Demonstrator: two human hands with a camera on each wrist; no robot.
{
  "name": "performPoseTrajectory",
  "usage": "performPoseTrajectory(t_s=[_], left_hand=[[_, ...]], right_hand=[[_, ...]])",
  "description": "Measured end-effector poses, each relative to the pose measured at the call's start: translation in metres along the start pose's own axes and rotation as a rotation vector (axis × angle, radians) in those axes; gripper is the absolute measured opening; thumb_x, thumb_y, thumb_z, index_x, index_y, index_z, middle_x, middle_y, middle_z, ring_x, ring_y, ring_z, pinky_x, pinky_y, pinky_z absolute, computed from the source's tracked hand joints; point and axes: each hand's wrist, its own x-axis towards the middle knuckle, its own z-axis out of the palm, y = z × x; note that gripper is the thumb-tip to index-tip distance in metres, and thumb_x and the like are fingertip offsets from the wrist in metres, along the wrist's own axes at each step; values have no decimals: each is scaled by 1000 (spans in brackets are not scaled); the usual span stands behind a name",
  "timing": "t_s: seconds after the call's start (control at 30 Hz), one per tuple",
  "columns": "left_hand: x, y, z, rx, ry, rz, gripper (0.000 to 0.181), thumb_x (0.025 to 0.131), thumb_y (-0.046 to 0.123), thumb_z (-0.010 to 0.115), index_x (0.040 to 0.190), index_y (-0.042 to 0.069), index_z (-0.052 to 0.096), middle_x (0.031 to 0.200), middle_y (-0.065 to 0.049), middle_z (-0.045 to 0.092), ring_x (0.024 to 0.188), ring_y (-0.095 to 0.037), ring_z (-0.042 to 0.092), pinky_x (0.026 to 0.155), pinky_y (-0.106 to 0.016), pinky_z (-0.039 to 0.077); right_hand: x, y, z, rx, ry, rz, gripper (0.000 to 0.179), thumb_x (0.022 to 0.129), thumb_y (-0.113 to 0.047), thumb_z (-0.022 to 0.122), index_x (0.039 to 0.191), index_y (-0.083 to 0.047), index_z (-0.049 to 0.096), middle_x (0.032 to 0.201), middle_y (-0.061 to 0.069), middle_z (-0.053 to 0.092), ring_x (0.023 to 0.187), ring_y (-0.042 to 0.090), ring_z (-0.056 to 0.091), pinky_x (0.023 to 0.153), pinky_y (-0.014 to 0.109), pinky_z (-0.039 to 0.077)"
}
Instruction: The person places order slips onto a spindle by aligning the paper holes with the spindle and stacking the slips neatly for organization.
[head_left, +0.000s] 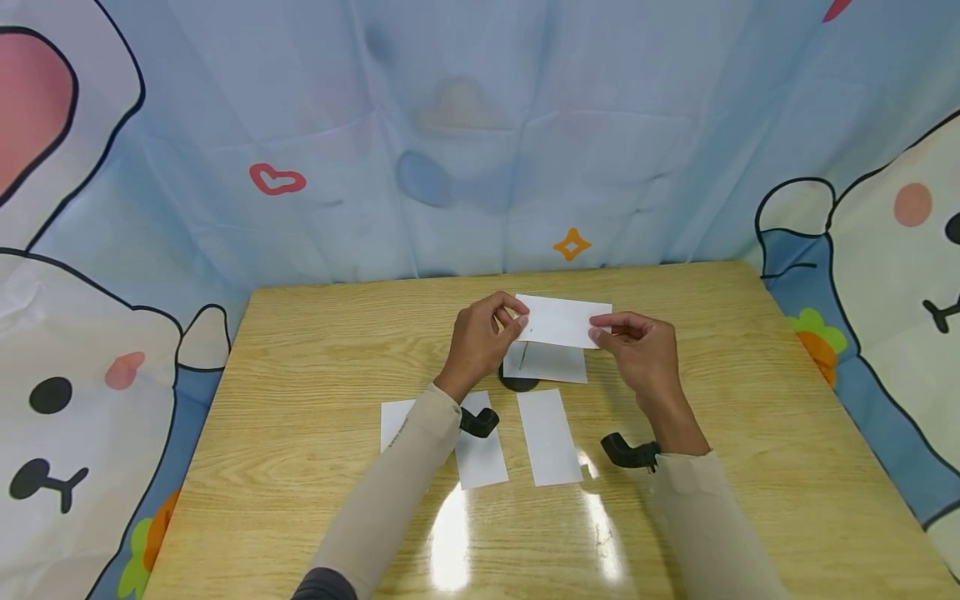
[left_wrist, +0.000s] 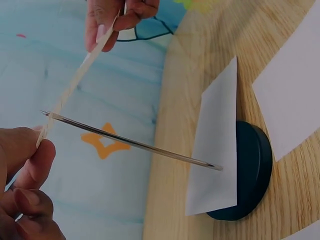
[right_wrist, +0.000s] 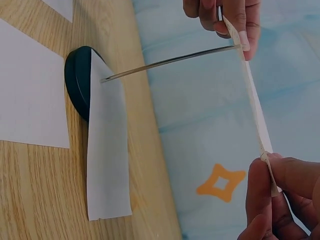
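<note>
A black-based bill spike point(head_left: 519, 384) stands on the table, its thin metal rod point(left_wrist: 135, 143) rising from a round base point(left_wrist: 257, 165). One white paper slip point(head_left: 546, 365) sits low on the rod, just over the base. Higher up, both hands hold another white paper slip point(head_left: 564, 322) level by its two ends. My left hand point(head_left: 480, 340) pinches the left end between thumb and fingers, close to the rod. My right hand point(head_left: 643, 350) pinches the right end. In the left wrist view, the rod's pointed tip shows just past the held slip, beside the left fingertips.
Nearer on the wooden table point(head_left: 300, 358) lie more white slips: one at right point(head_left: 550, 437), one in the middle point(head_left: 482, 454) and one at left point(head_left: 393, 417), partly hidden by the left sleeve. A printed curtain point(head_left: 480, 167) hangs behind the table's far edge.
</note>
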Motion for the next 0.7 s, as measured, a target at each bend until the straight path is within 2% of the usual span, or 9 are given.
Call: performPoseTrajectory(t_s=[0.23, 0.47, 0.7], left_hand=[[-2, -5, 3, 15, 2, -14, 11, 104, 21, 72, 111, 13, 77, 83, -3, 69, 59, -16, 49, 56, -24, 39], [-3, -10, 7, 35, 15, -31, 9, 103, 21, 73, 109, 16, 77, 83, -2, 69, 60, -15, 49, 55, -24, 38], [-5, -15, 11, 48, 17, -52, 9, 102, 21, 74, 109, 16, 77, 82, -1, 69, 60, -14, 49, 56, -24, 38]], right_hand=[[1, 3, 1, -9, -9, -2, 30, 97, -21, 81, 117, 0, 78, 103, -6, 69, 86, 11, 62, 68, 17, 53], [3, 8, 3, -15, -15, -3, 32, 97, -20, 81, 118, 4, 77, 102, -7, 70, 86, 11, 62, 69, 17, 54], [5, 16, 5, -27, -19, 6, 27, 96, -19, 82, 115, 0, 79, 104, -6, 70, 87, 11, 61, 70, 17, 54]])
